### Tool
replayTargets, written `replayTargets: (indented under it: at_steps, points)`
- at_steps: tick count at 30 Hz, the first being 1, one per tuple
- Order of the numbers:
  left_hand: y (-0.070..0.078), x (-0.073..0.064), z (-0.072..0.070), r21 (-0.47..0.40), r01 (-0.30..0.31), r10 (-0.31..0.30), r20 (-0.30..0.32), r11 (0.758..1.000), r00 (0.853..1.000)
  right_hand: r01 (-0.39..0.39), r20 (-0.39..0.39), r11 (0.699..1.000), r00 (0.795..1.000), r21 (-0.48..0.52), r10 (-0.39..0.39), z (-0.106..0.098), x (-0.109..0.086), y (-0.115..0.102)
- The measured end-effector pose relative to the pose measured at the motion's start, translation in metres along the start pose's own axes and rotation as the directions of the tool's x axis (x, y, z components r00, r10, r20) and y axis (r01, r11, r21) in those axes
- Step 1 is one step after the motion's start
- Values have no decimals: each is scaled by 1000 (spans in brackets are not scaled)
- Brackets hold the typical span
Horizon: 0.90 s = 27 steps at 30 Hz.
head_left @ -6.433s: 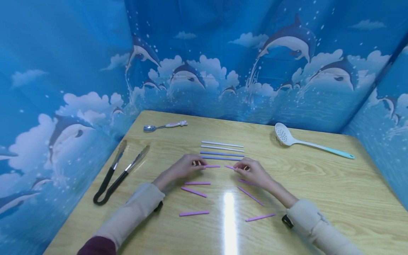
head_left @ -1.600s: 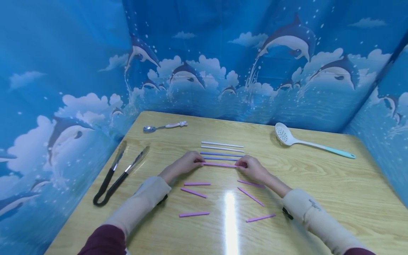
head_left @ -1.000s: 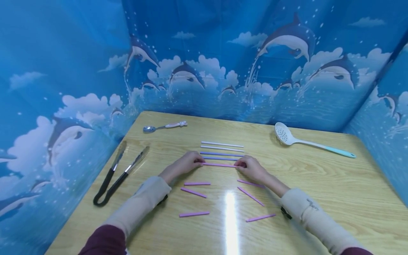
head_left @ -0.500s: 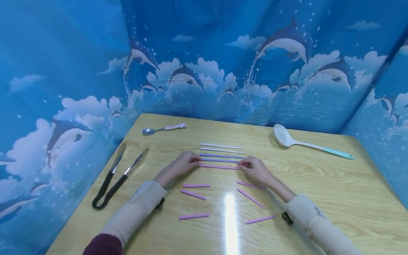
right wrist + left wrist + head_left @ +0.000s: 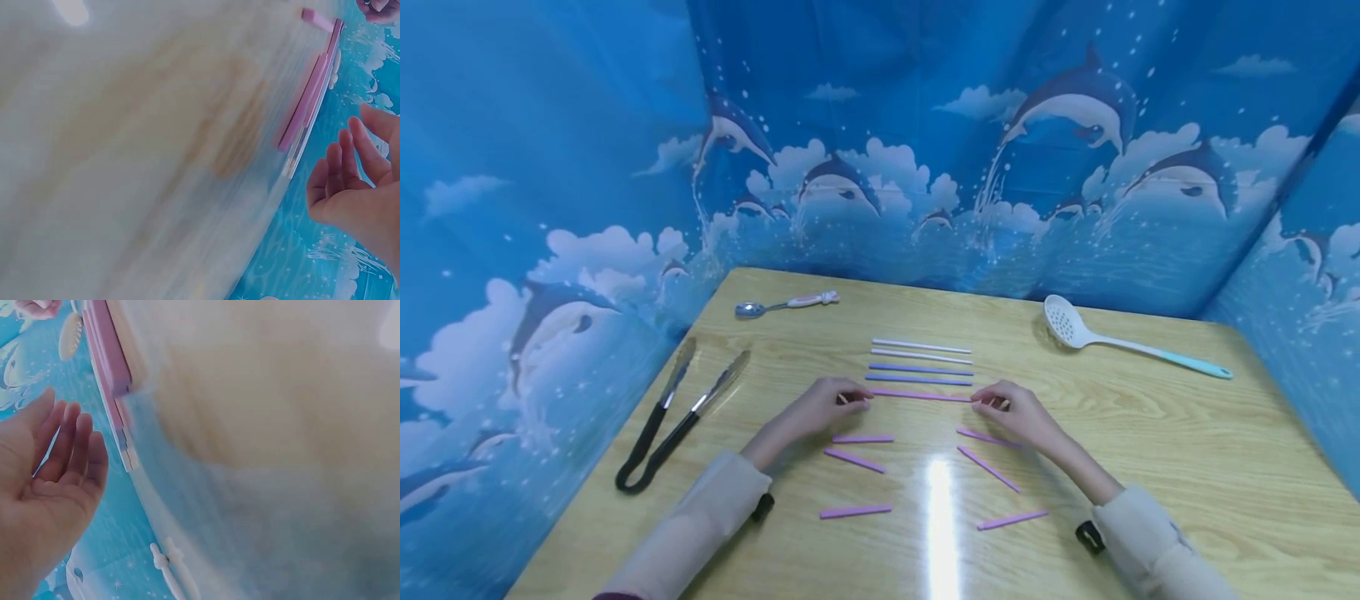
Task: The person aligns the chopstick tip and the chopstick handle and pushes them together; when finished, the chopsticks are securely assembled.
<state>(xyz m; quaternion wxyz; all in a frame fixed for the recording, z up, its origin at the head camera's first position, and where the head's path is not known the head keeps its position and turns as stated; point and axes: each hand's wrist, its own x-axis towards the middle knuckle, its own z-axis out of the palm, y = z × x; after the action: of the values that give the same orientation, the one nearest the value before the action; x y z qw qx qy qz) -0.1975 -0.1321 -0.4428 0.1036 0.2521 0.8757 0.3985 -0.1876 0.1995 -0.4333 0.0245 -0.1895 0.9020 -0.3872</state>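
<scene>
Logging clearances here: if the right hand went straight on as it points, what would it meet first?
The right hand would probably meet the pink stick beside the blue sticks, at its right end; whether they touch is unclear.

The wood-grain table (image 5: 1150, 433) looks glossy — the sticks (image 5: 921, 396) smooth, like plastic.
</scene>
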Motion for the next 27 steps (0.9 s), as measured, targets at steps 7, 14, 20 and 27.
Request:
replayTargets:
  at_steps: [7,14,20,27]
  points:
    - [3,-13,6,-34,18,-16,62,999,998,-31,65,999,997,6,31,-1,-9,1]
    - [1,-14,13,-41,6,-1,123,999,992,-20,148,1000,989,1,20,3,-12,8]
    - [-2,-12,15,4,-25,24,147,1000,989,41,179,999,983,-24,-36,6,-15,12]
    - [-3,-11,16,32,-30,24,169,999,985,63,194,998,979,-31,-56,7,-15,12]
